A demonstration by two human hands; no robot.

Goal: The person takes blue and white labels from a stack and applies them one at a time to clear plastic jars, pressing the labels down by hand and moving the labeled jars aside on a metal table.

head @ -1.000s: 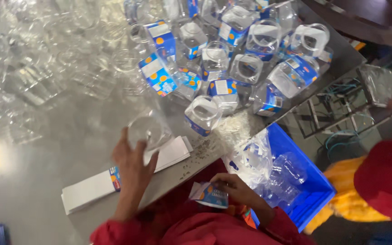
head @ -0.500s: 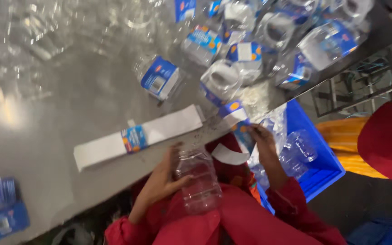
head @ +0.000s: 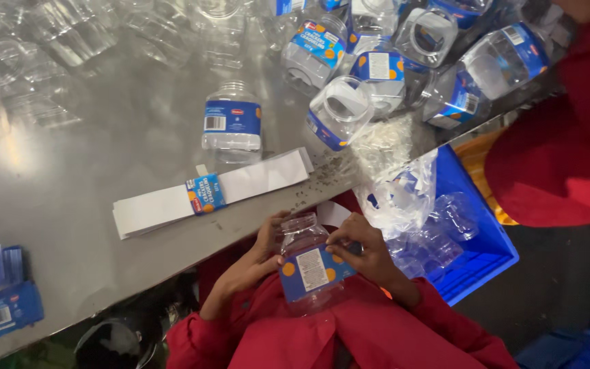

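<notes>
A clear plastic jar (head: 311,263) is held between both hands over the person's lap, just off the near edge of the steel table (head: 69,198), its long axis running from the open mouth nearest the table down toward the body. The left hand (head: 257,256) is wrapped around its side, while the right hand (head: 363,249) is pressed with closed fingers on the blue label (head: 312,272). Labelled jars (head: 232,130) and a strip of label backing (head: 213,191) lie on the table, and a blue crate (head: 476,239) stands to the right.

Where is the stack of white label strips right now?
In the head view, the strips lie left of centre on the metal table, just below one labelled jar.
</notes>
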